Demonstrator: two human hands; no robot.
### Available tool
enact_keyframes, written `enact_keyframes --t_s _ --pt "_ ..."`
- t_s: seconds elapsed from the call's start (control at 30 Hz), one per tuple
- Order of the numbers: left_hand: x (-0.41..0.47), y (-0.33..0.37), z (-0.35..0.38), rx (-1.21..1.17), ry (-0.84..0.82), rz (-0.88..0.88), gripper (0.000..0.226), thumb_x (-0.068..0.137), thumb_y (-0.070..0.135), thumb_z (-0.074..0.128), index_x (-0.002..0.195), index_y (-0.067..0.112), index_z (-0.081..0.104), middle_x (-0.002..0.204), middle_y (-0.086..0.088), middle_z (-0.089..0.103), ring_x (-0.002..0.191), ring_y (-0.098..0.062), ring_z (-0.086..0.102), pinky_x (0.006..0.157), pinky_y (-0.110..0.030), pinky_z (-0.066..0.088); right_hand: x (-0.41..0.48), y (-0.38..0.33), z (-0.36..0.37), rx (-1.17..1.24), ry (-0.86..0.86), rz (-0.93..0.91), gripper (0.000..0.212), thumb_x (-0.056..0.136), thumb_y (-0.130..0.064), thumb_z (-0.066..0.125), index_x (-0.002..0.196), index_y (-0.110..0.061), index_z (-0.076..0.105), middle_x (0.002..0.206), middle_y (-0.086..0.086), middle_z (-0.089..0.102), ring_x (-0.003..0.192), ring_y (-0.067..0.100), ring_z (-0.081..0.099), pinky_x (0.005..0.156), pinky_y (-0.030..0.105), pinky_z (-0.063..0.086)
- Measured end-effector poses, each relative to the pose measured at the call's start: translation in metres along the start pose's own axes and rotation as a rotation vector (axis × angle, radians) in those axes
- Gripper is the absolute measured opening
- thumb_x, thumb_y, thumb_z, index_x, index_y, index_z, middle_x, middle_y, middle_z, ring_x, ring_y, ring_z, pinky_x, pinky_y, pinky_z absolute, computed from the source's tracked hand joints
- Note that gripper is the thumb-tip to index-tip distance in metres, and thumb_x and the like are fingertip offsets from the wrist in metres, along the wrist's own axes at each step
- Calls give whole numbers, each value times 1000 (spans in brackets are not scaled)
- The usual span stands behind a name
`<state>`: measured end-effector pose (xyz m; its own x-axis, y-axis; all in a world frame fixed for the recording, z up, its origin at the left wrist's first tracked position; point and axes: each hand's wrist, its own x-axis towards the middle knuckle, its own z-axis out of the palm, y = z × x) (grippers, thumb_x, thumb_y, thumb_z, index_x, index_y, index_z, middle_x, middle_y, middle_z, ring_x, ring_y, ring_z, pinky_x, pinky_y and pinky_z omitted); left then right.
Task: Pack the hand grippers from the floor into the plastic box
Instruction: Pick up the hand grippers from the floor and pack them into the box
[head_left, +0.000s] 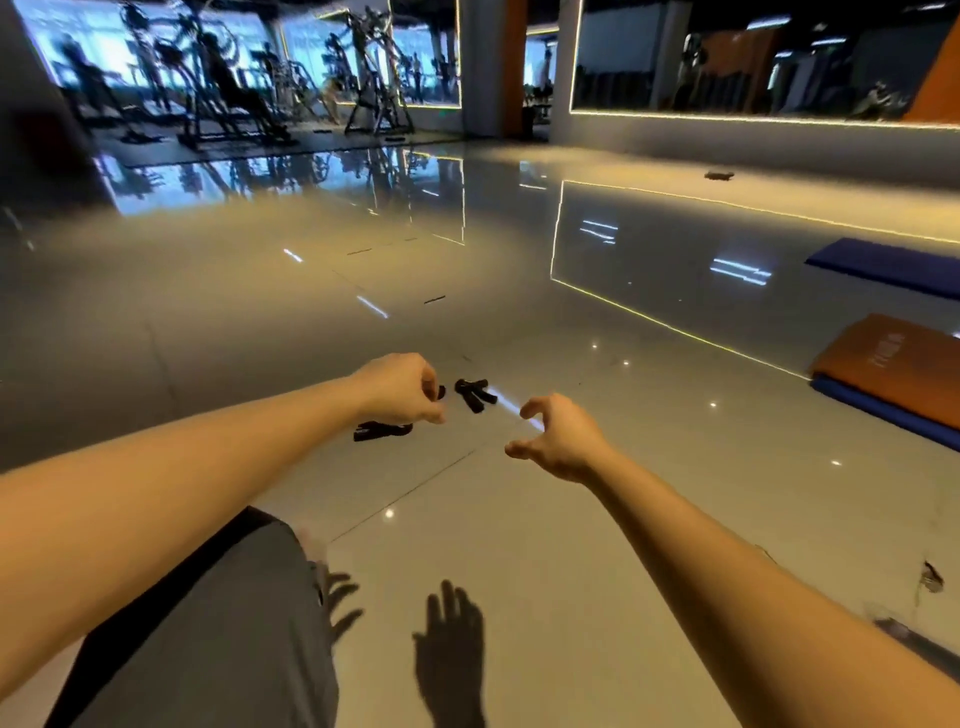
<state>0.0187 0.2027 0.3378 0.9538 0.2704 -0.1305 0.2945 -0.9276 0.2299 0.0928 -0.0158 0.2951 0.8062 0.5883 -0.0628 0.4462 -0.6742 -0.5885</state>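
Observation:
Black hand grippers lie on the glossy floor ahead of me: one pair (474, 393) between my hands, another (382, 430) just below my left hand. A further black piece (440, 391) shows at my left fingertips, partly hidden by the hand. My left hand (400, 389) hovers over them with fingers loosely curled downward and holds nothing that I can see. My right hand (556, 436) hangs to the right of the grippers, fingers and thumb curved apart, empty. No plastic box is in view.
An orange mat (893, 364) on a blue one and a second blue mat (883, 265) lie at the right. Gym machines (234, 93) stand at the far left. A small dark object (719, 175) lies far off. My grey-clad leg (234, 623) is at the bottom left.

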Motion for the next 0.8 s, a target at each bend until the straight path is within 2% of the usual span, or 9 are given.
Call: enact_keyframes --t_s 0.1,0.2,0.3,0.4,0.53,0.63,0.8 --pt "18 -83 -6 -58 -14 -64 33 85 45 77 102 17 72 97 1 71 89 -16 66 78 -35 57 56 -46 46 20 -50 -28 63 86 -31 78 140 -11 54 144 9 52 129 26 52 103 35 44" --pt "38 -158 -14 -86 -85 -97 29 87 41 76 101 16 71 97 3 69 88 -13 63 71 -27 50 106 -86 88 19 -88 -28 62 85 -30 79 139 -13 54 145 9 52 129 26 53 104 37 45" --pt "64 -230 -21 -98 -149 -120 29 88 40 76 106 18 68 99 2 67 91 -14 63 75 -28 52 155 -119 128 16 -123 -25 60 86 -27 77 139 -13 53 145 8 51 131 26 51 106 37 44" --pt "97 -307 -17 -116 -158 -169 27 88 39 76 104 19 66 98 1 66 83 -12 60 66 -24 46 206 -141 167 -25 -159 -20 57 87 -28 76 138 -13 54 142 8 53 127 25 53 102 36 46" --pt "142 -399 15 -165 -156 -249 48 88 37 75 127 15 59 120 -4 62 100 -19 60 82 -30 51 279 -157 220 -83 -209 -5 54 87 -28 77 135 -14 56 133 7 60 119 24 58 90 31 47" --pt "176 -449 52 -201 -154 -269 57 87 34 78 135 14 54 125 -7 60 107 -23 59 93 -38 52 330 -157 257 -130 -221 10 62 84 -31 78 138 -16 54 132 6 61 116 24 60 87 31 50" --pt "250 -522 119 -216 -139 -301 51 81 40 80 125 23 62 117 0 66 102 -19 61 89 -38 53 413 -140 324 -249 -277 12 64 86 -33 76 142 -17 49 137 4 55 121 25 56 98 41 51"
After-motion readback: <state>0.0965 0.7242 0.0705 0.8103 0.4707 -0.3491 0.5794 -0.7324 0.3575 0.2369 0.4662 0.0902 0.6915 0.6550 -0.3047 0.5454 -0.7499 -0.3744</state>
